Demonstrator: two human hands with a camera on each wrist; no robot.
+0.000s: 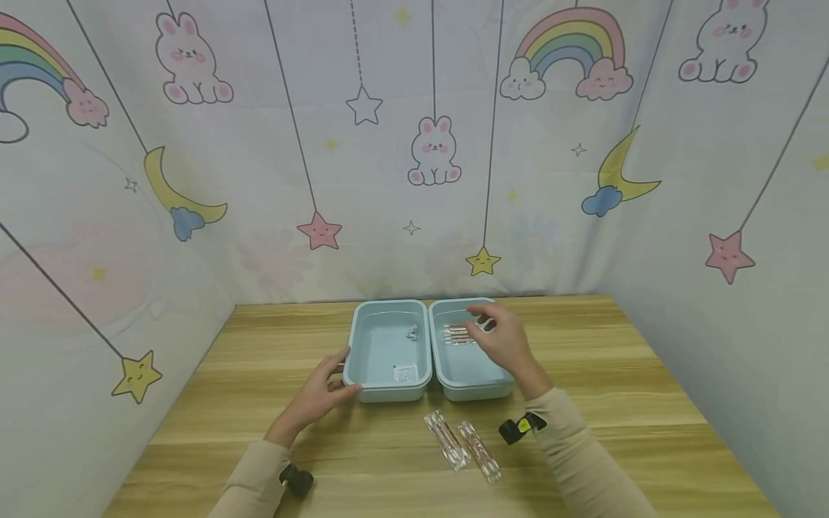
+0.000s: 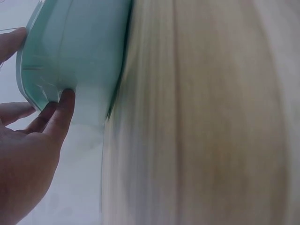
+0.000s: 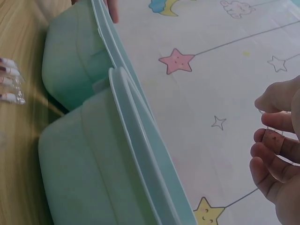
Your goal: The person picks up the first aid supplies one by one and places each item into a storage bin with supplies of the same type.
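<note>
Two pale blue plastic boxes stand side by side in the head view. My left hand [image 1: 317, 392] rests at the near left corner of the left box [image 1: 388, 395], thumb at the front rim, fingers on the side. The left wrist view shows fairly straight fingers [image 2: 63, 115] against its wall. Over the right box [image 1: 476, 393], my right hand [image 1: 505, 342] hangs with loosely bent fingers, thumb and forefinger slightly apart. A thin shine shows between them in the right wrist view; I cannot tell whether they hold anything. Several clear-wrapped swabs [image 1: 456, 334] lie in this box.
Two clear packets of brown swabs, a left one [image 1: 447, 440] and a right one [image 1: 479, 451], lie before the boxes. Inside the left box are a small crumpled item [image 1: 412, 332] and a white label [image 1: 406, 373]. A patterned curtain [image 1: 388, 266] backs the wooden table [image 1: 376, 460].
</note>
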